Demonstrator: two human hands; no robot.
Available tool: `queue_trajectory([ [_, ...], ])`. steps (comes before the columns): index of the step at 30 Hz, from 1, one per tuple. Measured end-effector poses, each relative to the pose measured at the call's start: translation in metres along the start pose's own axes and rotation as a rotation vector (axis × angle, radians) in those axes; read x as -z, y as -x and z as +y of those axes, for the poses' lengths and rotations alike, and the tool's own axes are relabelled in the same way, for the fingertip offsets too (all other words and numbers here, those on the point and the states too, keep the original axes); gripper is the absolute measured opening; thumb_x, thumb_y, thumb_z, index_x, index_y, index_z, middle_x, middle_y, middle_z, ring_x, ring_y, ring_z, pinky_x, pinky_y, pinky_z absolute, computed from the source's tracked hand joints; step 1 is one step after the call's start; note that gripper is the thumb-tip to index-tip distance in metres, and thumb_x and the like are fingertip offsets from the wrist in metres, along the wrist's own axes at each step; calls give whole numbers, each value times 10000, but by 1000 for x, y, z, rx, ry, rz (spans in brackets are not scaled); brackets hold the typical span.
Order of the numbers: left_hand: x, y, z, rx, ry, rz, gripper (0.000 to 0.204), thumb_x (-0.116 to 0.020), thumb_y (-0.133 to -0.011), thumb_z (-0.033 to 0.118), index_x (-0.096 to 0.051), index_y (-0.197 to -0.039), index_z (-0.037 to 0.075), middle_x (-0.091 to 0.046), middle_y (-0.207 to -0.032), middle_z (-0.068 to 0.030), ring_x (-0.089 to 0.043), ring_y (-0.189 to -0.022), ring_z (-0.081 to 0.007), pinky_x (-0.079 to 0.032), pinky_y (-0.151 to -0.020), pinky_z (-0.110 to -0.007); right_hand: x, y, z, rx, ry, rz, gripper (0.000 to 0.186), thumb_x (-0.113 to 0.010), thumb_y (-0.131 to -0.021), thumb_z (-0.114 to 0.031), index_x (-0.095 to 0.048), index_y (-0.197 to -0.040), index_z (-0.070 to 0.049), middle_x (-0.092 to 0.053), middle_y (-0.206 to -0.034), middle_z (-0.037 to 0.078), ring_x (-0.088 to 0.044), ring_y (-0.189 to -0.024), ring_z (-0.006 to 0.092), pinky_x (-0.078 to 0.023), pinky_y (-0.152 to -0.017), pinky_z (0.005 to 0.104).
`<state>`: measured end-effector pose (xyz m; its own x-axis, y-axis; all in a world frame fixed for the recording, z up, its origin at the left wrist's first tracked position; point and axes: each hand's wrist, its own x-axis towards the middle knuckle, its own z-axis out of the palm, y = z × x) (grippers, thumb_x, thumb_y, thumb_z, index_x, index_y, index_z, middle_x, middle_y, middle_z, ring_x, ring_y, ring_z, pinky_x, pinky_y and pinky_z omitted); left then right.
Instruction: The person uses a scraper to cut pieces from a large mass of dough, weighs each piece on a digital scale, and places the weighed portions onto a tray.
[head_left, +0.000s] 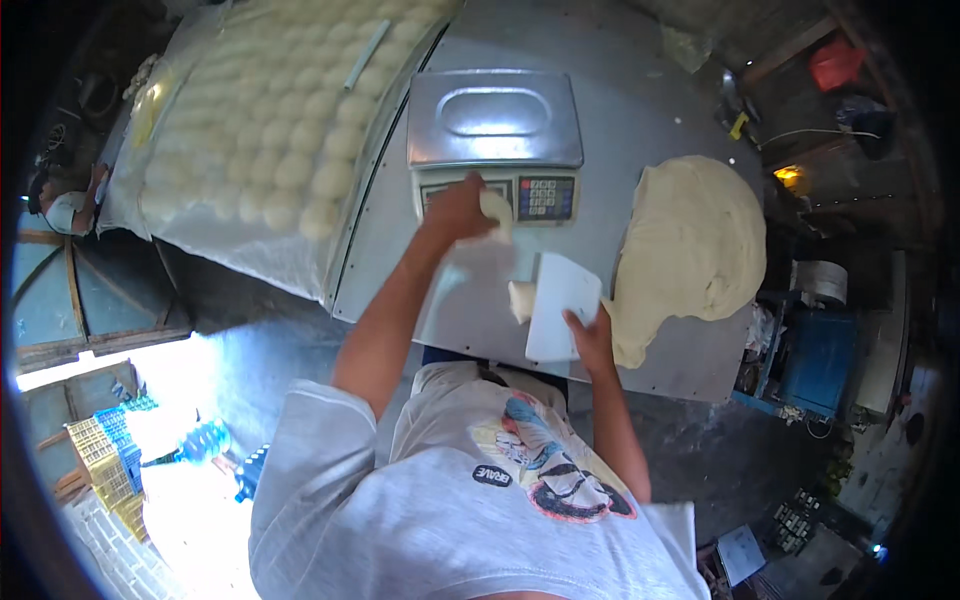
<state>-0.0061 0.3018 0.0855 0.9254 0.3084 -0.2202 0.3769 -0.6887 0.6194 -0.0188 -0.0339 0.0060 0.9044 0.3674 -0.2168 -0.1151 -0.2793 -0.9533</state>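
Note:
My left hand (457, 210) is closed on a small pale piece of dough (495, 211), held over the front panel of a digital scale (565, 205). The scale's metal pan (495, 112) has nothing on it. In my right hand (594, 342) is a flat white dough scraper (562, 300), tilted above the metal table (470, 330). Another small dough piece (521, 300) shows at the scraper's left edge; part of it is hidden. Just right of the scraper lies a large soft mass of dough (695, 240).
Many round dough balls (290, 130) sit in rows under plastic sheeting on the left, with a pale stick (367, 55) on top. Another person (65, 210) is at the far left. Yellow crates (105, 460) stand lower left; a blue box (818, 365) is at right.

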Motion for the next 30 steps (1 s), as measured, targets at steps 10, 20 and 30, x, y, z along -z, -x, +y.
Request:
queue_trajectory([
  [10,-87,-13,15,-425,-48,299,596,-711,-788,212,-481,-1309,33,-512,-1300,-218,-487,-1213,-386,-405,-1015,-467,42,72,-14,-204,-234,331,480,-674,-818,-33,-511,-1264,36,-652,-1099,104,-617,-1009,209,-461,-899,334],
  [20,-158,143,-32,118,435,1,168,-668,-838,96,-627,-964,-6,-628,-978,-215,-635,-811,-387,-501,-653,-413,-91,23,-64,-24,769,-147,365,-634,-823,-110,-533,-1148,24,-663,-870,258,-635,-807,460,-505,-716,534],
  [30,-58,50,26,-281,484,572,397,-610,-874,57,-368,-1182,-7,-535,-1013,-272,-558,-857,-486,-454,-722,-515,-33,11,-12,-29,213,-98,391,-685,-806,-105,-582,-1159,28,-675,-1032,204,-655,-975,327,-498,-856,388],
])
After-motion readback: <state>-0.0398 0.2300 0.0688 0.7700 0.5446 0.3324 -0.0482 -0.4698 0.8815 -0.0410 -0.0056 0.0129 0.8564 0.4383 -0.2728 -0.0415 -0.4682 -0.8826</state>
